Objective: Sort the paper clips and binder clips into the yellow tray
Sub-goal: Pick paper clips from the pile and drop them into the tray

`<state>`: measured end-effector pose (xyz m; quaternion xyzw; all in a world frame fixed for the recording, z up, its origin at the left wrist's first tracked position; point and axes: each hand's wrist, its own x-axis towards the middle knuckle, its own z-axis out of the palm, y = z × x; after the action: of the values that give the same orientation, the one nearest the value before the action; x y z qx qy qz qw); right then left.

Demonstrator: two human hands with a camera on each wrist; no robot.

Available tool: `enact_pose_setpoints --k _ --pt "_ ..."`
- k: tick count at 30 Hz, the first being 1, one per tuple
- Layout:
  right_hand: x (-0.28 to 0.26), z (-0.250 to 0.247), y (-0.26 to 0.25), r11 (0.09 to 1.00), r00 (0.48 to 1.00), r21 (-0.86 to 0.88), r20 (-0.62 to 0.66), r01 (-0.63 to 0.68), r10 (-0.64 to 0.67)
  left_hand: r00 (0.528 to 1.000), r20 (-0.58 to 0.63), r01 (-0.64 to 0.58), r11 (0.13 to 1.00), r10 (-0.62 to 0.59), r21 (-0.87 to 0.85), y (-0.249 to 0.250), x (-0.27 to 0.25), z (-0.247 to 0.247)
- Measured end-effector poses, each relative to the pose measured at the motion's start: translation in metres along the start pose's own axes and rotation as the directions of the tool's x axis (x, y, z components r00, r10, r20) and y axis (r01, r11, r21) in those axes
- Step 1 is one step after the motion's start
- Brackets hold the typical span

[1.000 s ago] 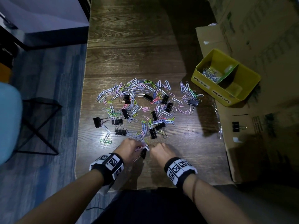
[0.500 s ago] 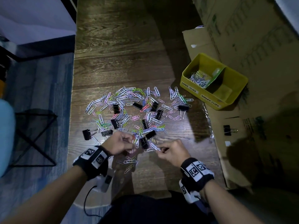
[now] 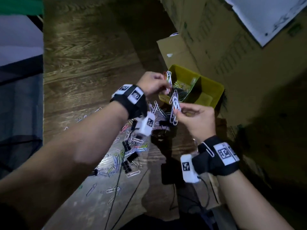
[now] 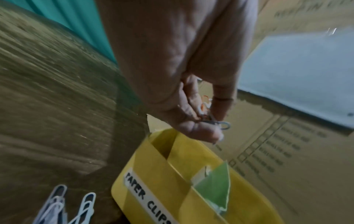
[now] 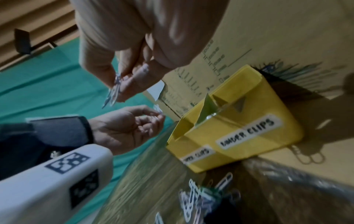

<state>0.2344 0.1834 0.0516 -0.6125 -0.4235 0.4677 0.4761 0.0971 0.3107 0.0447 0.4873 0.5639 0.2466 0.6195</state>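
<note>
The yellow tray point(image 3: 214, 90) stands at the table's right, split by a green divider point(image 3: 195, 85); its front labels read PAPER CLIPS point(image 4: 147, 200) and BINDER CLIPS point(image 5: 249, 133). My left hand point(image 3: 153, 83) is raised beside the tray's left compartment and pinches a bunch of paper clips point(image 3: 169, 80). Just in front of the tray, my right hand point(image 3: 194, 117) pinches another bunch of white paper clips point(image 3: 174, 107). Loose coloured paper clips point(image 3: 132, 141) and black binder clips point(image 3: 128, 161) lie on the wooden table point(image 3: 86, 67) below my arms. Some paper clips lie in the left compartment.
Cardboard boxes point(image 3: 232, 47) rise behind and to the right of the tray. A single paper clip point(image 3: 208, 149) is caught on my right wristband. Black cables point(image 3: 116, 196) run over the table's near edge. A dark chair point(image 3: 18, 105) stands left of the table.
Both hands have lifted from the pile near the table's front edge and moved up and right to the yellow tray, each now carrying paper clips. The head view has swung right.
</note>
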Motion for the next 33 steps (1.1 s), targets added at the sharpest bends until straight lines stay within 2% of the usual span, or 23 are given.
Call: enact_pose_setpoints --k 2,5,7,10,13,16,19,22,25,27,29,30,31,33 --pt "0.024 -0.005 -0.004 1.000 0.999 0.008 -0.050 -0.006 0.007 0.997 -0.072 0.015 0.991 -0.005 0.136 0.000 0.028 0.016" --pt "0.057 -0.012 -0.006 0.997 0.988 -0.081 -0.156 0.004 -0.017 0.998 -0.056 0.036 0.894 -0.012 0.447 -0.007 0.050 0.028" --pt "0.078 -0.013 -0.003 0.981 0.984 -0.190 -0.178 -0.023 -0.012 0.999 -0.031 0.047 0.848 -0.035 0.529 -0.009 0.049 0.031" --pt "0.107 -0.007 0.009 0.941 0.986 -0.331 -0.168 -0.075 0.019 0.999 -0.042 0.003 0.885 0.019 0.465 -0.019 0.049 0.027" --pt "0.124 0.004 0.018 0.851 0.995 -0.519 -0.099 -0.078 0.031 0.991 -0.126 -0.029 0.980 0.054 0.195 -0.029 0.037 0.018" --pt "0.129 0.015 0.020 0.748 0.999 -0.663 0.011 -0.024 0.041 0.985 -0.165 -0.062 0.997 0.053 -0.051 -0.031 0.012 0.005" --pt "0.126 0.023 0.020 0.673 0.994 -0.740 0.076 0.000 0.083 0.988 -0.150 -0.041 0.998 0.033 -0.052 -0.043 -0.016 -0.018" --pt "0.116 0.027 0.022 0.640 0.995 -0.768 0.069 0.006 0.074 0.987 -0.161 0.017 0.997 -0.004 0.080 -0.070 -0.048 -0.048" --pt "0.093 0.034 0.019 0.666 0.993 -0.736 0.087 0.121 -0.084 0.987 -0.160 0.000 0.989 0.023 0.145 -0.105 -0.094 -0.072" --pt "0.067 0.040 0.018 0.695 0.972 -0.679 0.157 0.235 -0.175 0.988 -0.092 -0.095 0.957 0.124 0.272 -0.136 -0.131 -0.087" --pt "0.032 0.052 0.022 0.738 0.949 -0.607 0.272 0.296 -0.156 0.987 -0.001 -0.142 0.867 0.162 0.478 -0.173 -0.169 -0.103" --pt "0.012 0.059 0.025 0.740 0.922 -0.589 0.371 0.326 -0.111 0.988 -0.030 -0.108 0.829 0.149 0.549 -0.190 -0.189 -0.112" --pt "-0.008 0.069 0.031 0.719 0.873 -0.591 0.486 0.365 -0.043 0.980 -0.112 -0.071 0.818 0.163 0.571 -0.207 -0.206 -0.120" --pt "-0.045 0.090 0.046 0.669 0.726 -0.584 0.681 0.460 0.095 0.930 -0.303 0.007 0.814 0.209 0.581 -0.230 -0.237 -0.134"
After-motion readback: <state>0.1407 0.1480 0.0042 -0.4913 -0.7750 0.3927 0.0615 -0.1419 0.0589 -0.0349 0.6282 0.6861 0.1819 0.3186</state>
